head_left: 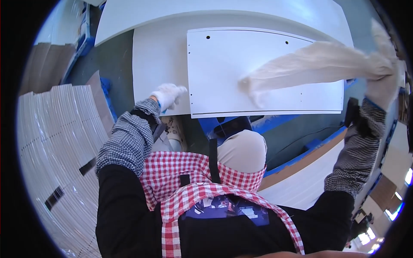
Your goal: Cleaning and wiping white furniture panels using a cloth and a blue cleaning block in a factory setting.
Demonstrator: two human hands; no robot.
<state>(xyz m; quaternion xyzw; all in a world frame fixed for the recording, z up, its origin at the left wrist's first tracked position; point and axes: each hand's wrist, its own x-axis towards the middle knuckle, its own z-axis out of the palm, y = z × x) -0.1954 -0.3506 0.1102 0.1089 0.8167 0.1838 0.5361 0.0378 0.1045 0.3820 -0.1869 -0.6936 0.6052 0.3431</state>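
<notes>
My left hand [169, 95], in a white glove, is beside the left edge of a white panel [223, 73]. Its fingers are loosely curled and I see nothing in them; whether it touches the panel's edge I cannot tell. Far out to the right, my gloved right hand [380, 84] is raised and closed on a whitish cloth [301, 66]. The cloth stretches leftward over the panel, its far end blurred by motion, and a short end sticks up above the hand. Dark holes dot the panel near its edges, and a groove line runs along its front side.
Beneath the panel is a larger white board [159, 56], with another long white board [223, 10] behind. Stacked wrapped panels [56, 137] stand at my left. A blue support [275, 122] shows under the panel's front edge. A pale board [301, 180] lies at lower right.
</notes>
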